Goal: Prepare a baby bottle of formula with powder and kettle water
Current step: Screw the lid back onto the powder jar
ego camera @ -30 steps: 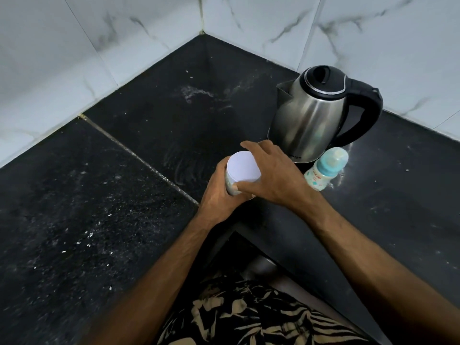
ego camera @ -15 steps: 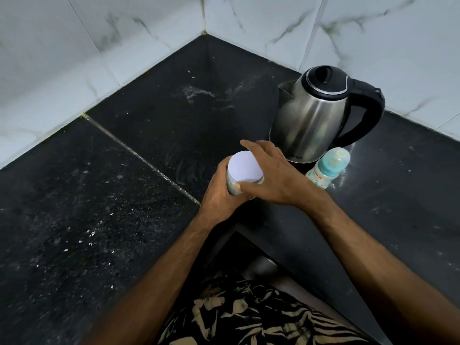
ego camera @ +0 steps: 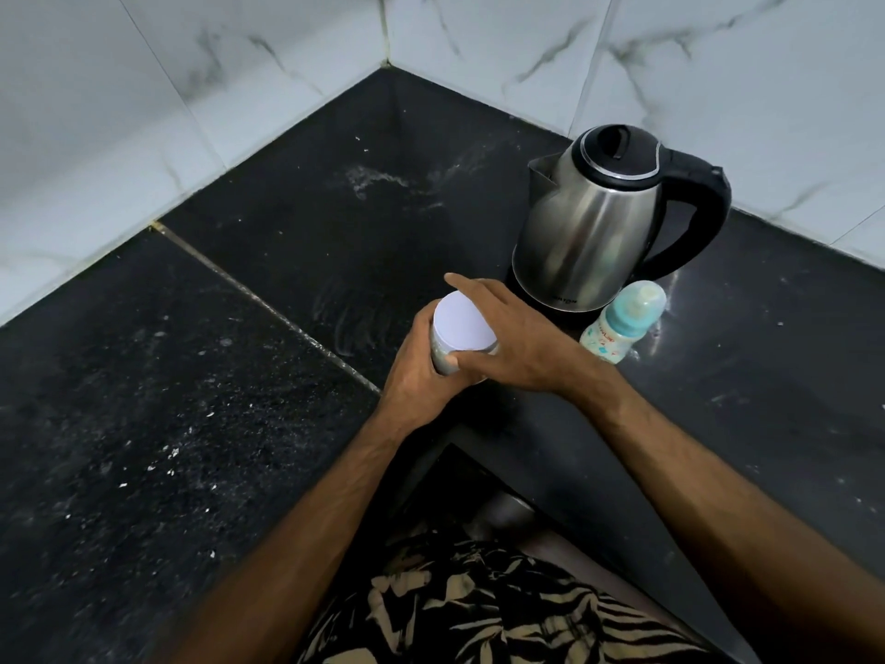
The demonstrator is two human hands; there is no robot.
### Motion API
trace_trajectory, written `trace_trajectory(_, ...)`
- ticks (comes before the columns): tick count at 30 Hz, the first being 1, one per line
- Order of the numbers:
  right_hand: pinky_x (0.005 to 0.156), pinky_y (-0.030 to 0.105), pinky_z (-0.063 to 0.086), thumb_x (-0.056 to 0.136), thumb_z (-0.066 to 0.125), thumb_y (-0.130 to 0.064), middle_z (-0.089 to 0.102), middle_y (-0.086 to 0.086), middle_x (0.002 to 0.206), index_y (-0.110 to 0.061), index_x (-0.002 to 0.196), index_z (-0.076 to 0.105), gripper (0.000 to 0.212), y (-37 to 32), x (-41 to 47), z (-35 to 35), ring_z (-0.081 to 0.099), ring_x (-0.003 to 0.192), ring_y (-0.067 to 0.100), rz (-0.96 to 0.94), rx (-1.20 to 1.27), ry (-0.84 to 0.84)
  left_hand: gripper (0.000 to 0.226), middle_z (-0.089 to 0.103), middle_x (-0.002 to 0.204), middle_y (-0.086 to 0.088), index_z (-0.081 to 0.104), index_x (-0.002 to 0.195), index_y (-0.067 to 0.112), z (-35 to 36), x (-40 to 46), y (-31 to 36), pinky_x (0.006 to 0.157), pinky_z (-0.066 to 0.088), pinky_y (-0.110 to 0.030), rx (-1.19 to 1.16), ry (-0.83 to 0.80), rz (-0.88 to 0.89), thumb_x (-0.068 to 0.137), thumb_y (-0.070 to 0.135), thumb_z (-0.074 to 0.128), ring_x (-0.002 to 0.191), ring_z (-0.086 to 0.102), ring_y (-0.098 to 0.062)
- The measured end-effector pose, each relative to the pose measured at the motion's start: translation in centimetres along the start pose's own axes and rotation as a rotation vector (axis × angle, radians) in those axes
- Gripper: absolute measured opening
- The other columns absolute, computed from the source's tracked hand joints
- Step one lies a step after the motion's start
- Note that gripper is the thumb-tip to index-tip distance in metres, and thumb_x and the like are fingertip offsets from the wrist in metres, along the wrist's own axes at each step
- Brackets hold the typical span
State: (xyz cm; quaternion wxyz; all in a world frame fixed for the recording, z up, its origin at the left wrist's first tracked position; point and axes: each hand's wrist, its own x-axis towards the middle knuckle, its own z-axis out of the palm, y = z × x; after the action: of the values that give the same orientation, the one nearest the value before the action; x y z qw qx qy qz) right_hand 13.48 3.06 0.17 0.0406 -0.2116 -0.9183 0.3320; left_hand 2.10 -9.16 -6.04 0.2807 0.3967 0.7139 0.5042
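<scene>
The powder jar point(ego camera: 457, 340) is gripped at its side by the left hand point(ego camera: 424, 371); its white lid point(ego camera: 463, 327) is pinched by the right hand point(ego camera: 515, 342). At 3 o'clock the baby bottle point(ego camera: 622, 328) is stood; at 1 o'clock, the kettle point(ego camera: 594, 222).

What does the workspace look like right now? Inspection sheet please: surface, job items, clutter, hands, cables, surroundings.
Surface: black stone counter, corner layout, dusted with white specks and smears.
Job's things: steel kettle upright, lid shut; baby bottle in front of it, teal cap on; powder jar with white lid on.
Clutter: nothing seen beyond the specks.
Hands: left hand grips the jar's side; right hand grips the lid.
Cables: nothing seen.
Surroundings: white marbled wall tiles; patterned clothing at bottom.
</scene>
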Motion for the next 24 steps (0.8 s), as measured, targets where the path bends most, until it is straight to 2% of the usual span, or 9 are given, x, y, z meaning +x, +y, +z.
trace_trajectory(2, 0.112, 0.03, 0.032, 0.085, 0.072, -0.035, 0.029, -0.001, 0.155, -0.03, 0.156, 0.016, 0.09, 0.2, -0.1, 0.8, 0.034, 0.137, 0.016, 0.006, 0.042, 0.038, 0.088, 0.048, 0.124, 0.029, 0.033, 0.137, 0.033, 0.1, 0.0, 0.3, 0.088, 0.041, -0.002, 0.005, 0.01, 0.01, 0.069, 0.02, 0.088, 0.112, 0.047, 0.022)
trace_trajectory(6, 0.114, 0.029, 0.028, 0.085, 0.071, -0.038, 0.028, 0.001, 0.157, -0.027, 0.156, 0.015, 0.091, 0.4, -0.3, 2.5, 0.031, 0.14, 0.017, 0.023, 0.095, 0.148, 0.084, 0.053, 0.125, 0.026, 0.036, 0.138, 0.038, 0.3, -0.4, 0.5, 0.093, 0.046, -0.011, -0.007, 0.04, 0.008, 0.065, 0.046, 0.078, 0.117, 0.052, 0.011)
trace_trajectory(8, 0.114, 0.028, 0.028, 0.085, 0.071, -0.036, 0.029, 0.002, 0.157, -0.026, 0.156, 0.016, 0.09, 0.2, -0.4, 3.0, 0.03, 0.141, 0.018, 0.03, 0.115, 0.192, 0.082, 0.055, 0.124, 0.027, 0.036, 0.135, 0.043, 0.4, -0.5, 0.8, 0.093, 0.049, -0.016, -0.01, 0.052, 0.0, 0.063, 0.053, 0.075, 0.116, 0.053, 0.01)
trace_trajectory(11, 0.115, 0.03, 0.026, 0.087, 0.069, -0.034, 0.028, 0.004, 0.157, -0.024, 0.156, 0.017, 0.087, 0.0, -0.6, 3.6, 0.027, 0.143, 0.019, 0.028, 0.122, 0.237, 0.079, 0.055, 0.124, 0.027, 0.036, 0.135, 0.045, 0.3, -0.5, 0.8, 0.091, 0.05, -0.017, 0.003, 0.057, -0.003, 0.067, 0.049, 0.075, 0.116, 0.054, 0.008)
trace_trajectory(15, 0.116, 0.03, 0.021, 0.089, 0.061, -0.04, 0.026, 0.005, 0.159, -0.022, 0.157, 0.016, 0.083, -0.1, -0.6, 4.5, 0.021, 0.146, 0.02, 0.018, 0.107, 0.287, 0.073, 0.057, 0.126, 0.024, 0.037, 0.136, 0.042, 0.0, -0.3, 0.2, 0.088, 0.048, -0.013, 0.025, 0.053, 0.021, 0.078, 0.025, 0.077, 0.117, 0.056, 0.004)
trace_trajectory(17, 0.116, 0.031, 0.02, 0.089, 0.058, -0.042, 0.026, 0.005, 0.159, -0.022, 0.157, 0.016, 0.082, -0.2, -0.6, 4.6, 0.021, 0.147, 0.021, 0.021, 0.096, 0.285, 0.073, 0.057, 0.126, 0.023, 0.038, 0.136, 0.042, -0.1, -0.2, 0.3, 0.088, 0.048, -0.013, 0.022, 0.05, 0.024, 0.078, 0.021, 0.076, 0.117, 0.056, 0.004)
trace_trajectory(20, 0.117, 0.033, 0.021, 0.09, 0.062, -0.041, 0.026, 0.005, 0.159, -0.023, 0.156, 0.017, 0.081, 0.1, -0.5, 4.6, 0.02, 0.147, 0.021, 0.019, 0.101, 0.284, 0.074, 0.056, 0.128, 0.023, 0.037, 0.136, 0.042, -0.1, -0.3, 0.5, 0.091, 0.049, -0.015, 0.011, 0.035, 0.023, 0.074, 0.031, 0.076, 0.119, 0.055, 0.004)
trace_trajectory(24, 0.116, 0.028, 0.023, 0.09, 0.066, -0.04, 0.027, 0.001, 0.159, -0.021, 0.155, 0.021, 0.081, 0.3, -0.7, 4.5, 0.023, 0.146, 0.017, 0.009, 0.123, 0.306, 0.078, 0.052, 0.124, 0.035, 0.034, 0.135, 0.047, -0.3, -0.6, 0.8, 0.088, 0.046, -0.009, 0.019, 0.012, 0.013, 0.069, 0.046, 0.074, 0.117, 0.051, 0.011)
